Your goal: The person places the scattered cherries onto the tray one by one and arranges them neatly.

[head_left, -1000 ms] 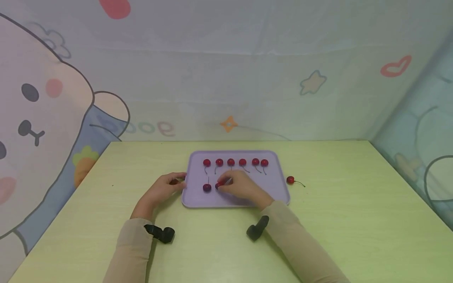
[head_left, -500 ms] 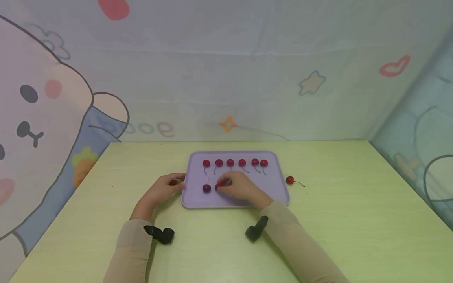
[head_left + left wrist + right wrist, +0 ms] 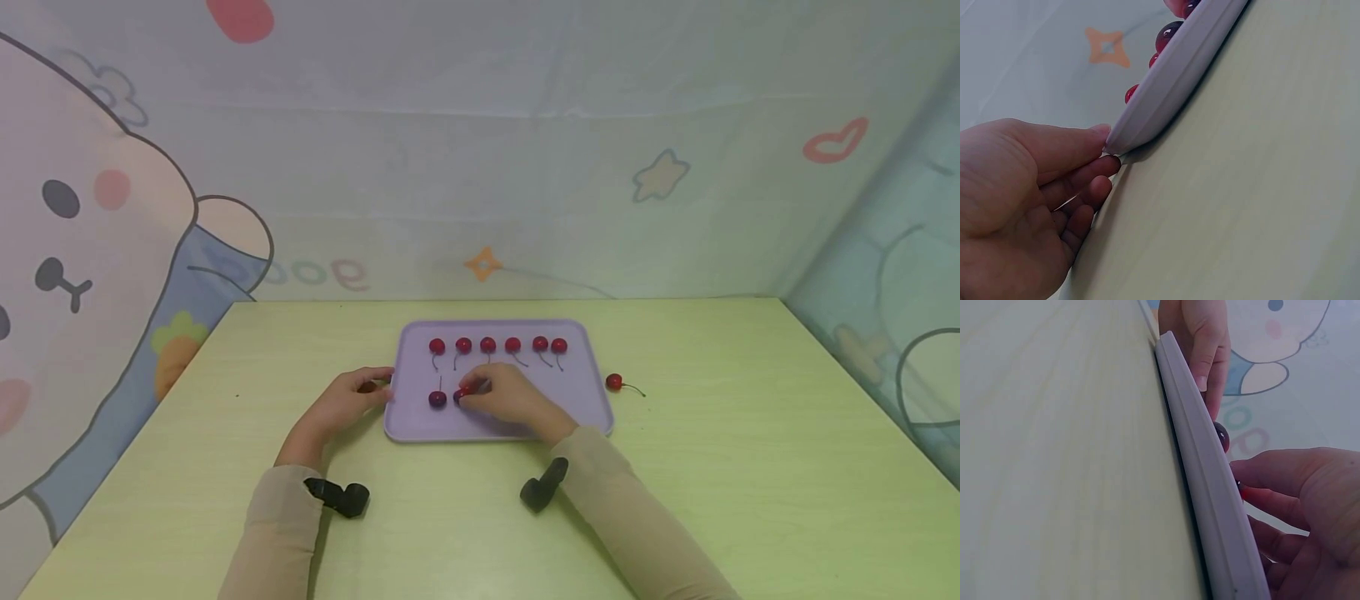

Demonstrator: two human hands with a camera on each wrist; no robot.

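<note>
While our left hand [image 3: 341,404] rests on the green table [image 3: 750,467] at the far left of the work, its thumb and curled fingers [image 3: 1094,165] pinch the left rim of the lilac tray [image 3: 585,383], as the left wrist view shows plainly. Just right of that hand, inside the tray, we see a dark cherry [image 3: 438,399] lying free with its stem pointing away from us. Touching it almost, and just to its right, sits the bright cherry [image 3: 466,390] that our right hand [image 3: 510,398] pinches between thumb and fingertips, low over the tray floor; whether it rests on the floor or hangs just above it we cannot tell. Beyond both hands, along the far side of the tray, a row of six cherries [image 3: 488,344] runs left to right, stems trailing toward us. Our right hand lies over the near middle of the tray, its wrist crossing the near rim. Further right, well apart from that hand and outside the tray, a lone cherry [image 3: 614,382] lies on the table with its stem pointing right.
</note>
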